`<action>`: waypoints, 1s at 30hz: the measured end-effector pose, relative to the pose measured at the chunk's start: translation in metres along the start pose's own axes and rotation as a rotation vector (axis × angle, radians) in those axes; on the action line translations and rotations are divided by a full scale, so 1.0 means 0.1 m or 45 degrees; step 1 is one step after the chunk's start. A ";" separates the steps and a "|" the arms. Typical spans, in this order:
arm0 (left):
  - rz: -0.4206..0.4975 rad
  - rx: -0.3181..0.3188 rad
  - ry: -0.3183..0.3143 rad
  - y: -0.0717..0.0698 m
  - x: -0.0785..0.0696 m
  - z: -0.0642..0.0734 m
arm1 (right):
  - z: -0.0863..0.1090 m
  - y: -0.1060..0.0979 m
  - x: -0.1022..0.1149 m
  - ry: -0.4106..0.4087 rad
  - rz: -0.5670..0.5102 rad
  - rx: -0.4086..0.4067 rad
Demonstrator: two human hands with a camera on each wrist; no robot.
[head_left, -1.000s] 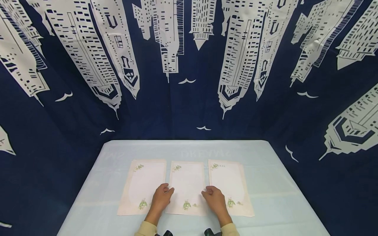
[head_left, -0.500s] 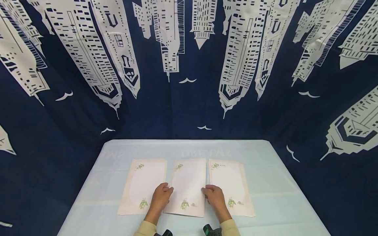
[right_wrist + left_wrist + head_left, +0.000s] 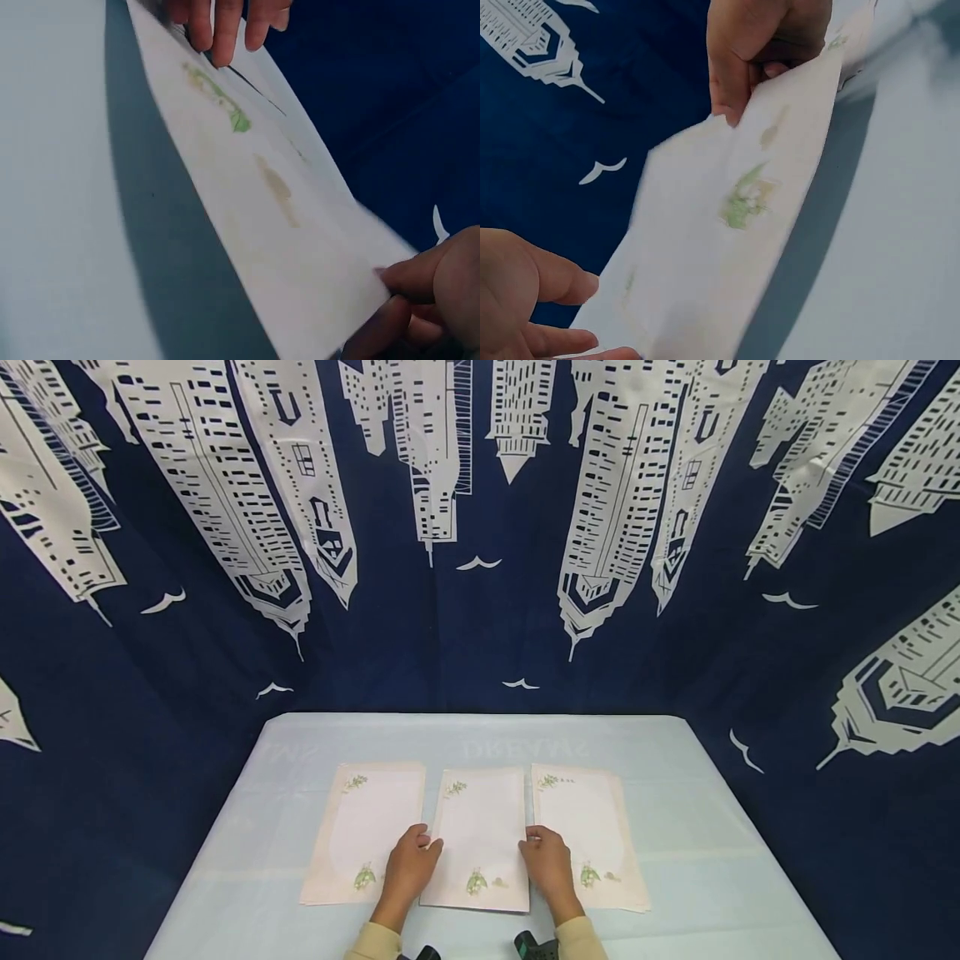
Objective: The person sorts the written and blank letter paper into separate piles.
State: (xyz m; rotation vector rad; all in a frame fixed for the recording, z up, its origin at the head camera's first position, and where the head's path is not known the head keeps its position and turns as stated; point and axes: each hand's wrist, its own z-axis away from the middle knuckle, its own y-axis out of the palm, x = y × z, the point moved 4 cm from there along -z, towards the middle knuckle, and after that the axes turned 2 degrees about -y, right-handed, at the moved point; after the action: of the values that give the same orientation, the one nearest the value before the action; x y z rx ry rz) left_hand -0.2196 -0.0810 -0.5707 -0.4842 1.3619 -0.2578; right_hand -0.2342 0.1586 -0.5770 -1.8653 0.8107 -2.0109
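Three pale paper stacks with green plant prints lie side by side in the head view. The middle paper stack [image 3: 480, 835] stands between the two hands, its near edge raised off the table. At its right edge the right hand [image 3: 549, 864] pinches the sheets between thumb and fingers, seen also in the right wrist view as a hand [image 3: 442, 292] at the corner. The left hand [image 3: 408, 864] is at the left edge; in the left wrist view this hand [image 3: 525, 300] has fairly straight, spread fingers touching the sheets. Several sheet edges look slightly parted.
The left paper stack [image 3: 375, 827] and the right paper stack [image 3: 581, 827] lie flat on the light blue table cover [image 3: 247, 843]. Dark blue cloth [image 3: 450, 635] with white building prints hangs behind and around the table. Black wrist devices [image 3: 534, 945] show near the sleeves.
The middle stack rose and tilted at half a second ago, then came lower and shifted slightly right. The right hand moved slightly right with it; the left hand stayed nearly in place.
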 end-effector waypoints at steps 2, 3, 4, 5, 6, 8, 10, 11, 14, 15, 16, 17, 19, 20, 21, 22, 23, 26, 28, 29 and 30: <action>-0.020 -0.041 0.023 -0.03 0.00 0.00 | 0.00 0.01 0.00 -0.019 -0.041 -0.001; -0.022 -0.066 0.040 -0.05 0.00 0.00 | 0.00 0.01 0.00 -0.030 -0.066 -0.002; -0.026 -0.094 0.059 -0.07 0.00 0.00 | -0.01 0.02 0.01 -0.039 -0.091 0.001; -0.030 -0.118 0.078 -0.09 0.00 0.00 | -0.01 0.02 0.01 -0.042 -0.115 0.006; -0.029 -0.142 0.099 -0.12 0.00 0.00 | -0.01 0.03 0.02 -0.043 -0.138 0.014; -0.024 -0.192 0.127 -0.17 0.01 -0.01 | -0.02 0.04 0.04 -0.046 -0.165 0.029; -0.013 -0.232 0.142 -0.22 0.01 0.00 | -0.02 0.06 0.07 -0.060 -0.182 0.045; -0.008 -0.247 0.145 -0.24 0.01 0.00 | -0.02 0.07 0.09 -0.065 -0.189 0.050; 0.006 -0.285 0.136 -0.32 0.04 -0.02 | -0.02 0.12 0.14 -0.079 -0.206 0.079; 0.006 -0.292 0.135 -0.35 0.05 -0.03 | -0.02 0.13 0.16 -0.083 -0.215 0.090; 0.006 -0.298 0.137 -0.38 0.06 -0.04 | -0.02 0.15 0.18 -0.086 -0.222 0.101; 0.004 -0.300 0.136 -0.41 0.07 -0.05 | -0.03 0.18 0.20 -0.088 -0.233 0.110; -0.006 -0.304 0.128 -0.49 0.09 -0.06 | -0.04 0.23 0.24 -0.103 -0.251 0.137; -0.013 -0.304 0.125 -0.53 0.10 -0.07 | -0.04 0.26 0.27 -0.110 -0.257 0.155; -0.020 -0.305 0.120 -0.58 0.11 -0.08 | -0.05 0.30 0.30 -0.121 -0.263 0.171; -0.030 -0.308 0.112 -0.62 0.13 -0.09 | -0.06 0.33 0.32 -0.132 -0.269 0.188; -0.040 -0.310 0.100 -0.67 0.15 -0.10 | -0.06 0.37 0.36 -0.147 -0.273 0.206; -0.059 -0.322 0.073 -0.82 0.21 -0.14 | -0.07 0.50 0.46 -0.166 -0.282 0.257; -0.070 -0.329 0.062 -0.92 0.27 -0.15 | -0.07 0.59 0.53 -0.169 -0.289 0.275; -0.075 -0.333 0.063 -0.97 0.29 -0.16 | -0.07 0.65 0.56 -0.169 -0.287 0.283; -0.079 -0.338 0.062 -1.01 0.33 -0.17 | -0.07 0.70 0.59 -0.169 -0.287 0.293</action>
State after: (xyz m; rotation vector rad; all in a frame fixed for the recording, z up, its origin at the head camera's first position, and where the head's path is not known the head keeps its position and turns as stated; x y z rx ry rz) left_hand -0.2193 -0.1873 -0.5531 -0.7460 1.4372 -0.1401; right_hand -0.2599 0.0710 -0.5687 -2.0006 0.3302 -1.9821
